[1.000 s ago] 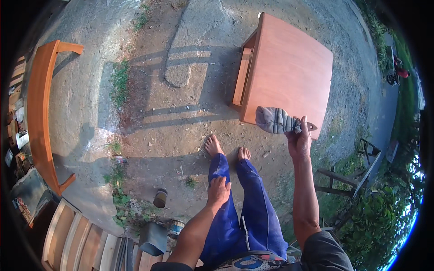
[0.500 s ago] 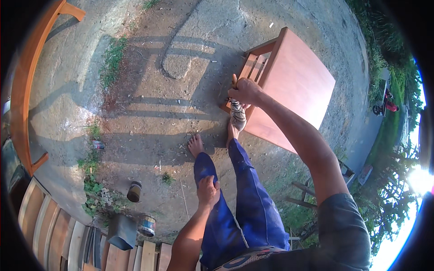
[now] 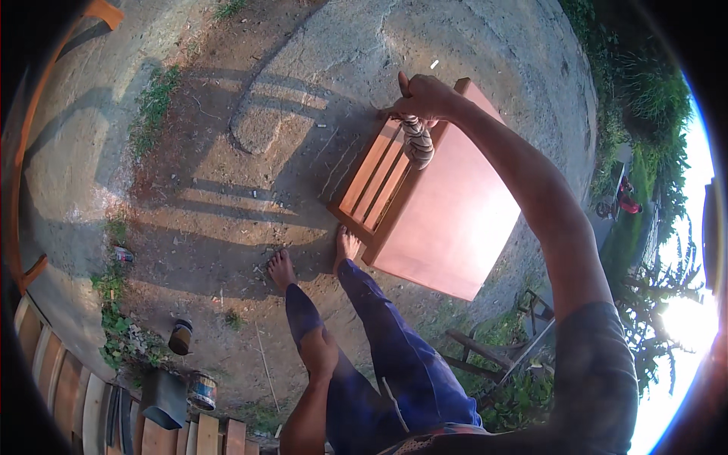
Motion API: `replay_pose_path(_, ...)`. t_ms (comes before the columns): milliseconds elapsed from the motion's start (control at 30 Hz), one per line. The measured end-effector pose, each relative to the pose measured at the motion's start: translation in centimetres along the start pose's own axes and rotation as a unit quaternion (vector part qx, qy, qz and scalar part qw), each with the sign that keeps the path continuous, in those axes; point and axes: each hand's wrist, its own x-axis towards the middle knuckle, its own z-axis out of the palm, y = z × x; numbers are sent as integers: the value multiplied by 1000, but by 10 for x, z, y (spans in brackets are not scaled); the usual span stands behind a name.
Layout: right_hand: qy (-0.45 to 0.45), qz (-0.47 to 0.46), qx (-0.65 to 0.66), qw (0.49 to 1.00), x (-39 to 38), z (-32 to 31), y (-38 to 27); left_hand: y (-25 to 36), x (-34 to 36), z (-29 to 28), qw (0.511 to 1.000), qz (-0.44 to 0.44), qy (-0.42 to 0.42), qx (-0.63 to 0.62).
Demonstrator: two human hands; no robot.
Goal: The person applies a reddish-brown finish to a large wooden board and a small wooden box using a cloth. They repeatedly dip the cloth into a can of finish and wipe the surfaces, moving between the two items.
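My right hand (image 3: 428,98) is closed round a bunched, striped cloth (image 3: 418,144), whose lower end hangs over the table's far-left edge. The small wooden table (image 3: 447,212) has a smooth, shiny reddish-brown top and a slatted shelf (image 3: 377,178) on its left side. My left hand (image 3: 318,353) lies on my left leg near the knee, holding nothing I can see. Its fingers are partly hidden against the blue trousers. My bare feet stand on the ground by the table's near-left corner.
A long orange-brown wooden frame (image 3: 24,144) curves along the left rim. A dark jar (image 3: 180,337), a paint tin (image 3: 202,390) and a grey container (image 3: 164,398) stand lower left, near stacked boards (image 3: 64,375). Dark wooden pieces (image 3: 485,356) lie lower right among plants.
My right hand has moved with the cloth from the table's near-left side to its far end. The view has shifted, showing more of the slats. My left hand stays on my leg.
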Motion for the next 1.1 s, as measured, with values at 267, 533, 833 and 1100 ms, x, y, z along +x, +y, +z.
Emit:
replay_pose_path(267,-142,0,248,958,-44,61,-53,23,20,10,987,-127,-62,-82)
replay_pose_path(533,-125,37,267,955,-42,38,-7,96,75,46,713,-194,-165,-653)
replay_pose_path(833,36,32,97,994,44,-76,102,70,47,51,744,-253,-85,-613)
replay_pose_path(1100,134,-20,-164,977,77,-114,130,12,13,46,744,-289,-19,-602)
